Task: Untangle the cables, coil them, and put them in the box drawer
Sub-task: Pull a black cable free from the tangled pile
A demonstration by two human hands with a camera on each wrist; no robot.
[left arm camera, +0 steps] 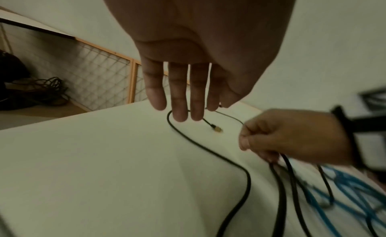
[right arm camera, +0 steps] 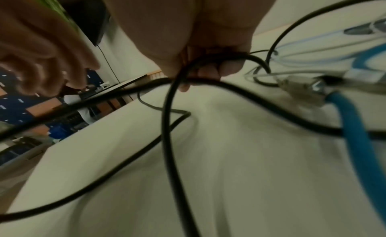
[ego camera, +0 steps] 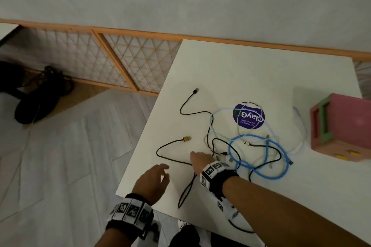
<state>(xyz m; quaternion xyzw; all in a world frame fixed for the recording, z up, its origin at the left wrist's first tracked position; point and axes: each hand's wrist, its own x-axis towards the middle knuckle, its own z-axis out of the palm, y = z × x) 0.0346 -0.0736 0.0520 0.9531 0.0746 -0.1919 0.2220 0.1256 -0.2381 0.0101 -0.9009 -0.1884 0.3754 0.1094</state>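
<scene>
The tangled cables (ego camera: 251,146) lie on the table (ego camera: 261,70) in the middle of the frame. The box (ego camera: 341,128) stands at the right edge, beside them. My right hand (ego camera: 202,161) is on their lower left part, and my left hand (ego camera: 151,181) is further left, over the table corner.

Both bare forearms wear black wrist straps (ego camera: 218,178) behind the fingers, ringed with white square-coded marker tiles (ego camera: 130,211).

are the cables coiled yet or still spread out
Spread out: black cable, blue cable and white cable sprawl tangled across the table.
</scene>
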